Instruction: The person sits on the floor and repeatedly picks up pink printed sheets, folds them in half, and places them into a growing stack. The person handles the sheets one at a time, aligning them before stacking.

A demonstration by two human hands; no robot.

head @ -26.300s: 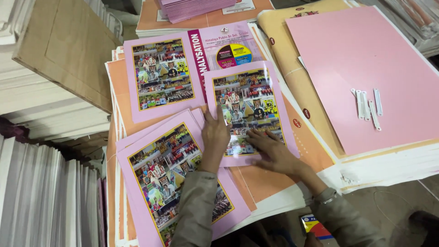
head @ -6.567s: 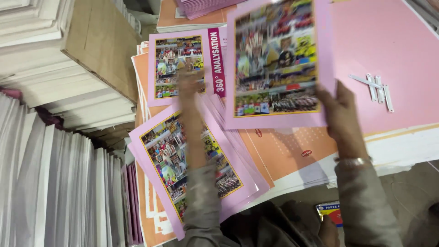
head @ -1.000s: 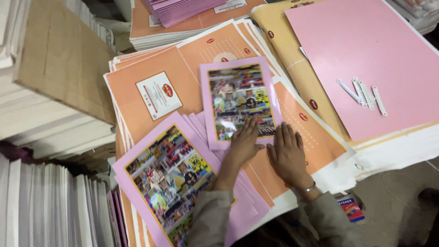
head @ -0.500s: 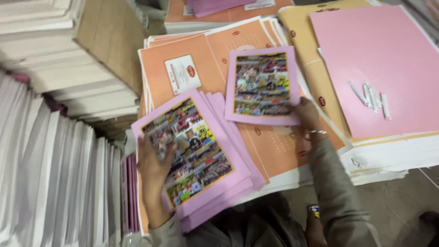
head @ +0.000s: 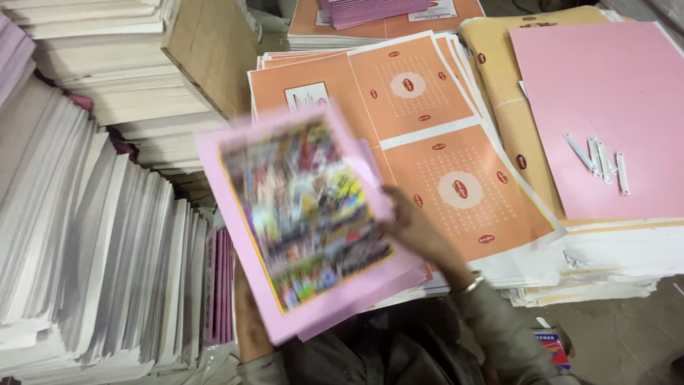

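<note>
Stack of pink printed covers [head: 306,221] now lifted off the orange sheets [head: 442,178], blurred with motion, centre-left of frame. Left hand [head: 249,321] grips it from beneath at the lower edge; right hand [head: 413,224] clasps its right side. Half a second ago the stack lay flat and a single cover sat on the orange sheets; that cover is gone, apparently gathered in. Pink board [head: 605,107] with white strips [head: 598,153] unchanged, upper right.

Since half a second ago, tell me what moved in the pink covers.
The small pink cover is gone from the orange sheets. The pink cover stack is now lifted and blurred, left hand under it, right hand at its right edge. The pink board and white strips stayed put.
</note>
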